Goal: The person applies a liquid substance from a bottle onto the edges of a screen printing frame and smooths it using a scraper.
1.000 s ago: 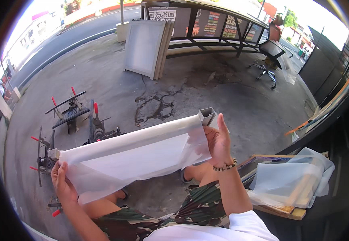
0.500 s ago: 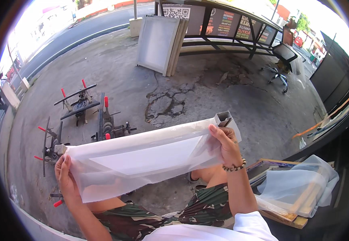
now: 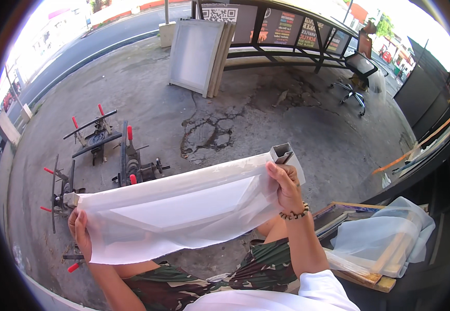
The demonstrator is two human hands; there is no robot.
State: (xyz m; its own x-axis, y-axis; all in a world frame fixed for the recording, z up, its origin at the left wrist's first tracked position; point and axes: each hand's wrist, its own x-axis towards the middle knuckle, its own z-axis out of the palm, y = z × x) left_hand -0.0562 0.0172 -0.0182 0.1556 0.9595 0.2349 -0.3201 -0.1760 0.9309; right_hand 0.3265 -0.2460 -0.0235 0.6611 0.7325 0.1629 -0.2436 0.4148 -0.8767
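A sheer white mesh fabric (image 3: 178,223) hangs from a long pale bar with square metal ends (image 3: 282,151), held crosswise above my lap. My left hand (image 3: 82,228) pinches the fabric at its left side, just below the bar's left end (image 3: 71,200). My right hand (image 3: 287,189) grips the fabric near the right end, thumb in front at the top; some fingers are hidden behind it.
Clamping fixtures (image 3: 98,140) with red handles stand on the cracked concrete floor (image 3: 287,124). Screen frames (image 3: 194,57) lean by a black sign structure (image 3: 245,52). An office chair (image 3: 354,88) stands behind. Wooden frames (image 3: 370,277) with loose mesh (image 3: 396,228) lie at my right.
The bar and fabric rose slightly right, then shifted a little left and down. My right thumb came over the fabric's front at the top edge, and the fabric's folds changed.
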